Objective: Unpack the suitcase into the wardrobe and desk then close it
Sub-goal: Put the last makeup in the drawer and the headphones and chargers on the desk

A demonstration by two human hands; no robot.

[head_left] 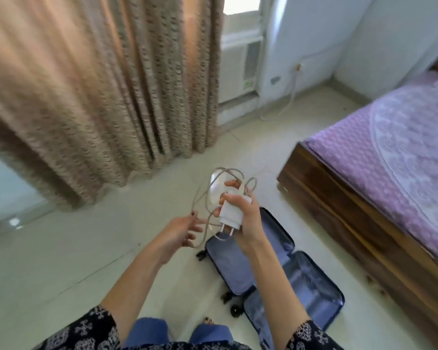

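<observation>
Sleeves (91,329) framing the view, I am gripping the charger (232,210) in my right hand (249,224), left hand (180,233) resting slack-fingered against its cable (228,173) to gather loops; the suitcase (301,281) is lying open on the floor (61,261).

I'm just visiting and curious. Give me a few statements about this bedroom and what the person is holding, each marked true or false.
1. The right hand grips a white charger. True.
2. The suitcase is zipped shut. False: it lies open on the floor, and both halves show blue lining.
3. The bed has a purple sheet. True.
4. The charger's cable is laid out on the bed. False: it hangs in loose loops around the hands, above the floor.
</observation>
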